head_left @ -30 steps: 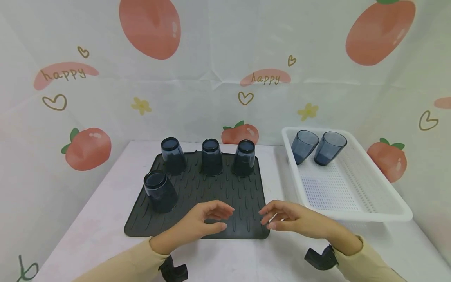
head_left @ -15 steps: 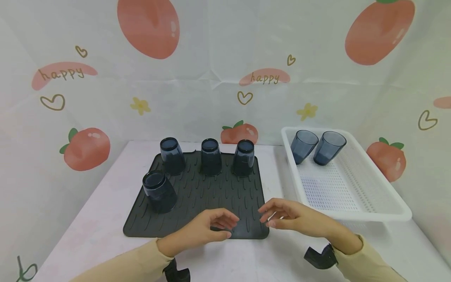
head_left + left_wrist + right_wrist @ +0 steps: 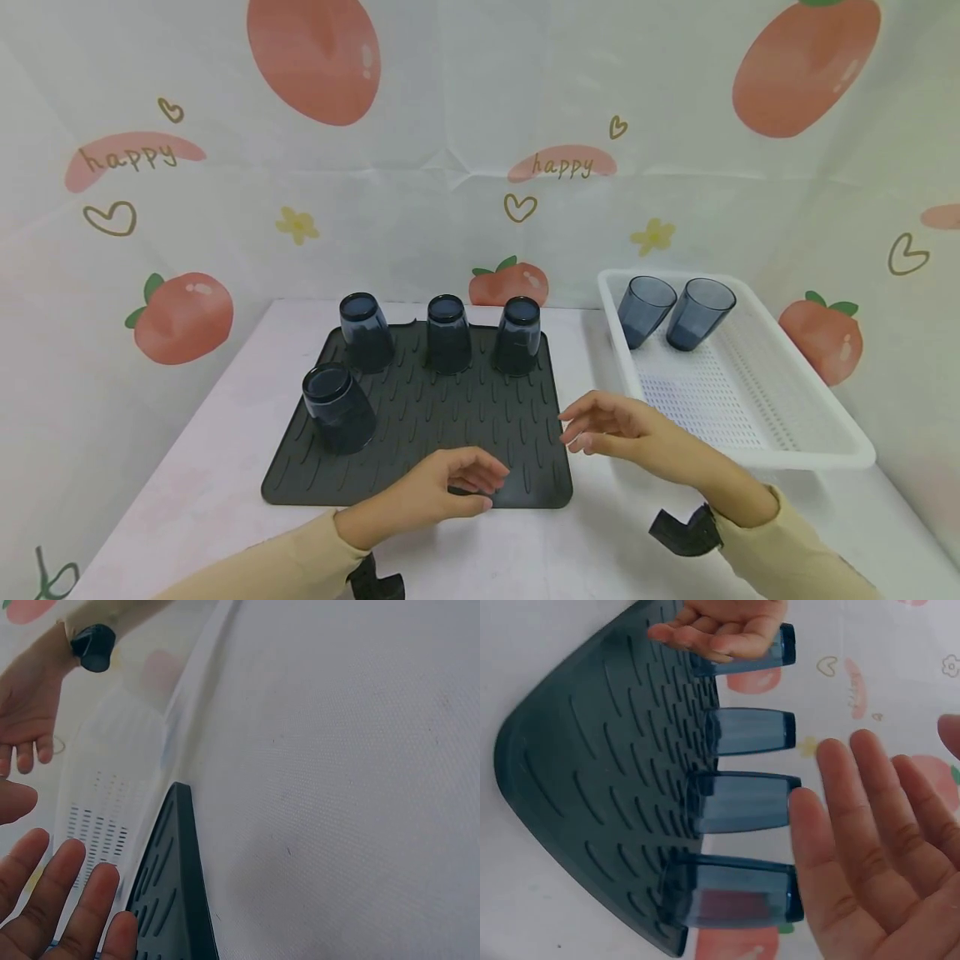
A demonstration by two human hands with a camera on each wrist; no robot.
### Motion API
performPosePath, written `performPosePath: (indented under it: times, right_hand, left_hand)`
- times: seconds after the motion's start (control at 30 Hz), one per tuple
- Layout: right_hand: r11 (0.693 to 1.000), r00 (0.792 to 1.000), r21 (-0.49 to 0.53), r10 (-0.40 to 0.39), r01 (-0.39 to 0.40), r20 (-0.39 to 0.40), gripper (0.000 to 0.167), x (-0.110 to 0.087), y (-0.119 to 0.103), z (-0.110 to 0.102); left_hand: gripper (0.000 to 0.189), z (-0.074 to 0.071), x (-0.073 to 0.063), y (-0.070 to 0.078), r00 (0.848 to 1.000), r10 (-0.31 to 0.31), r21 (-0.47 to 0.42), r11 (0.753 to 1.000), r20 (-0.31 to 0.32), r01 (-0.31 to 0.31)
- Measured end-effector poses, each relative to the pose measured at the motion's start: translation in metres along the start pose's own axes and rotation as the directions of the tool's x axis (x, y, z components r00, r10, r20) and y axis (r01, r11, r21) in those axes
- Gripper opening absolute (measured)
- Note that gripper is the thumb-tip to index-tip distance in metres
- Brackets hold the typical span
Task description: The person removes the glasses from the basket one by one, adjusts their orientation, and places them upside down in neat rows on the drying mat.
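My left hand (image 3: 442,487) hovers over the front edge of a dark ridged drying mat (image 3: 465,417), its fingers loosely bent around nothing. To its right, my right hand (image 3: 630,433) hangs between the mat's right edge and a white basket, also holding nothing. Upside down on the mat stand several blue glass tumblers: one at the left front (image 3: 341,412), and a back row with a left tumbler (image 3: 367,333), a middle tumbler (image 3: 450,337) and a right tumbler (image 3: 518,337). In the right wrist view the right hand's fingers (image 3: 862,810) are spread and relaxed.
The white perforated basket (image 3: 757,457) stands on the right of the white table (image 3: 517,554). Two more tumblers lean at its back left, a left one (image 3: 645,310) and a right one (image 3: 699,315), mouths up. A printed cloth (image 3: 420,108) hangs behind.
My left hand has shifted a little right and down. My right hand has since risen slightly, away from the mat's front right corner. The tumblers have stayed where they were.
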State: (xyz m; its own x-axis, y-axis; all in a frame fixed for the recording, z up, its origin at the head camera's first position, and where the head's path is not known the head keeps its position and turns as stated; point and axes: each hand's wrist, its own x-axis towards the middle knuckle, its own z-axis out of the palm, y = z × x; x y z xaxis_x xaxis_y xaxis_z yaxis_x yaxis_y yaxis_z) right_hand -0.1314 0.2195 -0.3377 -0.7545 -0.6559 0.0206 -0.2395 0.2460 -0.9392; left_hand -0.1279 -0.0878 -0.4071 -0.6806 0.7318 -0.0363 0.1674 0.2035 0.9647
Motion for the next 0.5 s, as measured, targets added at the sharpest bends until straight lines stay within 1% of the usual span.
performPosePath:
  times: [0.1,0.23,0.4,0.5]
  right_hand:
    - [0.999,0.997,0.008,-0.05,0.051,-0.066,0.025,0.003,-0.002,-0.008]
    - [0.995,0.982,0.013,-0.095,0.099,-0.162,0.021,0.006,-0.007,-0.021]
    - [0.995,0.955,0.006,-0.091,0.097,-0.282,0.02,0.01,-0.012,-0.04]
    - [0.99,0.936,0.031,-0.117,0.134,-0.332,0.02,0.013,-0.013,-0.053]
  left_hand:
    - [0.033,0.0,0.001,-0.001,1.0,-0.012,0.002,1.0,-0.002,0.012]
    - [0.033,0.0,0.001,-0.003,1.0,-0.015,0.003,1.0,-0.003,0.015]
    - [0.034,-0.001,0.002,-0.006,1.0,0.011,0.005,1.0,0.002,-0.011]
    - [0.034,-0.001,0.002,-0.006,1.0,0.012,0.01,1.0,0.003,-0.012]
